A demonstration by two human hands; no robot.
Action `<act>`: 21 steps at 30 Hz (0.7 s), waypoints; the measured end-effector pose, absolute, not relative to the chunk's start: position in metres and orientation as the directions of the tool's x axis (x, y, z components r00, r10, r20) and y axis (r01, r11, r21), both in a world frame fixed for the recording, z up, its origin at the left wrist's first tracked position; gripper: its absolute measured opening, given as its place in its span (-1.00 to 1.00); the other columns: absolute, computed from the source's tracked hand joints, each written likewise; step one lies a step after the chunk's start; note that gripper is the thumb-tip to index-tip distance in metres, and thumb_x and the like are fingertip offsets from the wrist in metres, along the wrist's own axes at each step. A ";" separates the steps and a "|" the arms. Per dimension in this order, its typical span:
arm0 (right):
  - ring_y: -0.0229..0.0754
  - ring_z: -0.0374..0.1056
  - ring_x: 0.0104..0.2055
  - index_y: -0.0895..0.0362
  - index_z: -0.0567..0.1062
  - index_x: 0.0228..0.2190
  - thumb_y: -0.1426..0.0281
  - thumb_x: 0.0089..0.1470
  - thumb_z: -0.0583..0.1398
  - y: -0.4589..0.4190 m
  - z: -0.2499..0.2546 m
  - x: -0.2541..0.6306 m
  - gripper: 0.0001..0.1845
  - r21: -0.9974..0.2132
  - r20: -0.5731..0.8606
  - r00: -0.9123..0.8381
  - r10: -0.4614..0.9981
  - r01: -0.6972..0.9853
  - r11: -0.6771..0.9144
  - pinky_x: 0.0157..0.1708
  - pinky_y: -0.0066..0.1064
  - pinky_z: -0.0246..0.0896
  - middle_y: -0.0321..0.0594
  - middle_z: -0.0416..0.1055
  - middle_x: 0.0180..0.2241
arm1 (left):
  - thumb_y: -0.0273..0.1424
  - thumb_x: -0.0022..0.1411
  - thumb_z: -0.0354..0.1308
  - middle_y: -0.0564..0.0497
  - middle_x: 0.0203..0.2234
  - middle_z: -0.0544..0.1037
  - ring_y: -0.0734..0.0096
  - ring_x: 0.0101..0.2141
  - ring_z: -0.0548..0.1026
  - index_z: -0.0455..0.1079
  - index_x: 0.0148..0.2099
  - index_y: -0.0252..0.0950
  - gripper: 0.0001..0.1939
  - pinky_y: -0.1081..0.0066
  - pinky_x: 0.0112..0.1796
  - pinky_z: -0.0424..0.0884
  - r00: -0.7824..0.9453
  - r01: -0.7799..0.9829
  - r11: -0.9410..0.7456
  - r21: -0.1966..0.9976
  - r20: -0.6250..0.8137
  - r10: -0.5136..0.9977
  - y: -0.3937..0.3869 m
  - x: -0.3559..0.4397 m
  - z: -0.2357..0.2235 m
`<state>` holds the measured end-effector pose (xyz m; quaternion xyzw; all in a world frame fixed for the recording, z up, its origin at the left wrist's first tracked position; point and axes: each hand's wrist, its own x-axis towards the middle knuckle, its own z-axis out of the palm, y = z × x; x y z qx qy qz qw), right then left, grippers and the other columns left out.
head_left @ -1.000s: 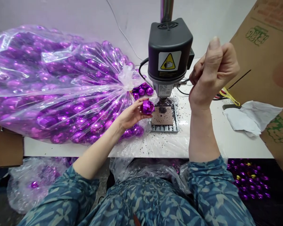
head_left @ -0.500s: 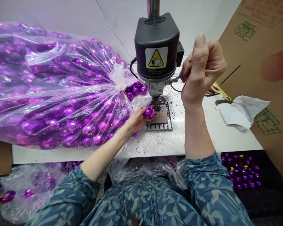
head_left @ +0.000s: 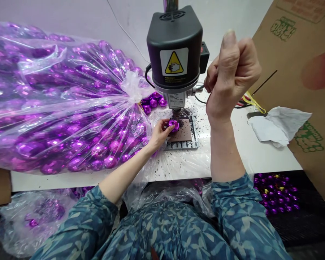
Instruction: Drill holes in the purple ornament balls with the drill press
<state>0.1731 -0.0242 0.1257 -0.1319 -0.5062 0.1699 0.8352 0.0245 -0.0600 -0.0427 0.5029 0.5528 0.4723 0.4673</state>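
Note:
Between the thumb and fingers of my left hand (head_left: 160, 134) is a shiny purple faceted ball (head_left: 173, 125). It sits over the left part of a flat brown board (head_left: 184, 134) on the slotted metal base (head_left: 182, 145) of a drill press. Above stands the black drill press head (head_left: 174, 47) with a yellow warning label; its lower tip is close behind the ball. My right hand (head_left: 233, 76) is raised right of the head, closed around the lever (head_left: 199, 89), most of which the fingers hide.
A large clear bag of purple balls (head_left: 70, 108) fills the left of the white table (head_left: 233, 155). Dark shavings lie around the base. Crumpled white paper (head_left: 278, 126) and a cardboard box (head_left: 292, 90) are at right. More purple balls (head_left: 277, 195) lie in a dark container below.
My left hand has moved the ball slightly up and right, closer under the drill. My right hand stays on the lever. Another person's hand at lower left has gone out of view.

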 end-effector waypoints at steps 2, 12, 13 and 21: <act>-0.42 -0.15 -0.75 0.02 0.05 -0.59 -0.06 0.10 0.22 -0.025 0.126 0.172 -0.41 -0.416 0.798 0.439 0.412 -0.093 0.905 -0.71 -0.39 -0.08 -0.53 -0.05 -0.73 | -0.38 0.24 0.36 -0.05 -0.19 0.62 0.43 -0.28 0.57 0.40 0.02 -0.30 -0.66 0.43 -0.29 0.50 -0.029 0.160 0.015 0.987 -0.010 1.000 -0.060 0.026 -0.042; -0.45 -0.15 -0.75 0.02 0.03 -0.58 -0.03 0.12 0.20 -0.023 0.125 0.173 -0.43 -0.418 0.806 0.433 0.404 -0.067 0.906 -0.71 -0.42 -0.14 -0.54 -0.06 -0.73 | -0.36 0.14 0.44 -0.11 -0.10 0.61 0.26 -0.14 0.58 0.47 0.05 -0.26 -0.56 0.26 -0.12 0.53 -0.087 0.433 -0.176 0.884 0.235 0.968 -0.068 0.047 -0.052; -0.46 -0.16 -0.75 0.02 0.03 -0.58 -0.05 0.12 0.19 -0.022 0.125 0.173 -0.42 -0.422 0.807 0.436 0.399 -0.048 0.905 -0.71 -0.42 -0.13 -0.54 -0.07 -0.73 | -0.36 0.16 0.43 -0.11 -0.10 0.61 0.27 -0.14 0.59 0.46 0.07 -0.25 -0.56 0.26 -0.11 0.54 -0.089 0.410 -0.173 0.896 0.228 0.970 -0.069 0.049 -0.053; -0.47 -0.16 -0.72 0.03 -0.02 -0.57 -0.13 0.17 0.10 -0.028 0.120 0.172 -0.38 -0.444 0.810 0.452 0.373 0.058 0.894 -0.67 -0.43 -0.11 -0.51 -0.12 -0.72 | -0.35 0.16 0.45 -0.07 -0.17 0.64 0.32 -0.22 0.60 0.40 0.01 -0.24 -0.58 0.28 -0.17 0.56 -0.120 0.297 -0.111 0.948 0.152 0.981 -0.073 0.051 -0.050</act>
